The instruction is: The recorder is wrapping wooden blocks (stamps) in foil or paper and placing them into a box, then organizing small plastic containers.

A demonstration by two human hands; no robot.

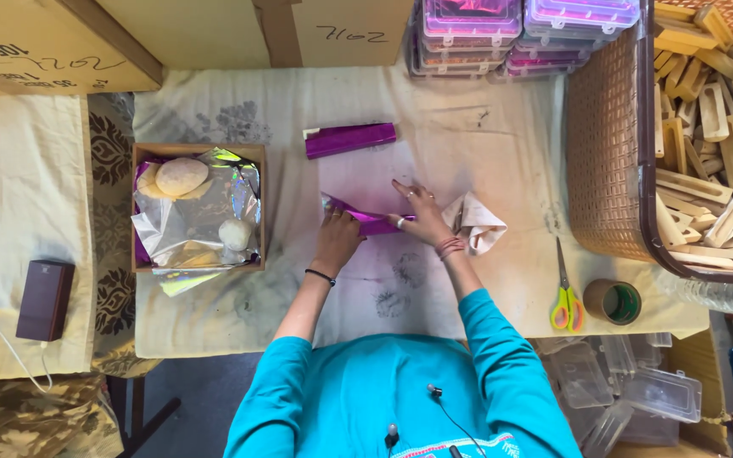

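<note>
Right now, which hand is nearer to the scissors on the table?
Right. The right hand presses the purple foil piece, with the scissors lying off to its right on the cloth. The left hand sits farther away, at the foil's other end.

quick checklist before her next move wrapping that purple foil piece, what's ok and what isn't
1. Both hands on the work: ok. Left hand and right hand both press on the purple foil piece.
2. Foil lying flat on the table cloth: ok.
3. Fold closed along its whole length: cannot tell, the hands cover it.
4. Scissors within reach: ok, beside the right forearm.
5. Tape roll at hand: ok, next to the scissors.
6. Finished purple packet out of the way: ok, apart, farther up the cloth.
</note>
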